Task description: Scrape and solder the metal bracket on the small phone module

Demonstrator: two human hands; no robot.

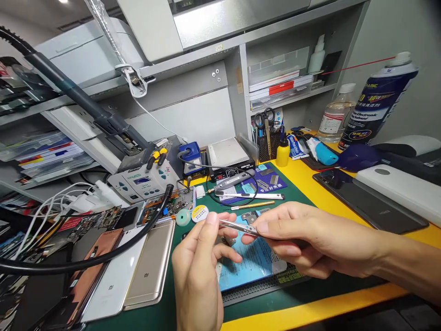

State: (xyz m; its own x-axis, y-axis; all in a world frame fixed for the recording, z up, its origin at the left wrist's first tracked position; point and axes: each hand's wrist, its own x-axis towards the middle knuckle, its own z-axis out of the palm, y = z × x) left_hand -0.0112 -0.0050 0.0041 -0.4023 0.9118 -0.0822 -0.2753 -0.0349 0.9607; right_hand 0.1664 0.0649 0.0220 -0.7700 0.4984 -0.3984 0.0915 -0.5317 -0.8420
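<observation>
My right hand [299, 234] grips a pair of metal tweezers [239, 226] between thumb and fingers, with the narrow end pointing left. At that end, my left hand [200, 266] is closed in a pinch, thumb against index finger; the tweezers' tips reach the thumb. Whatever lies in the pinch is too small or hidden to make out. The other left fingers are loosely curled. Below both hands lies a light blue printed sheet [248, 264] on a dark perforated plate [241, 294]. A small circuit board [250, 217] shows partly behind the right fingertips.
Phones such as a gold one [148, 271] lie left, under a black hose [134, 248]. Behind stand a soldering station [138, 179], a parts tray [172, 204], a rotary-style pen tool [234, 180] and a yellow bottle [283, 154]. A spray can [379, 105] stands right.
</observation>
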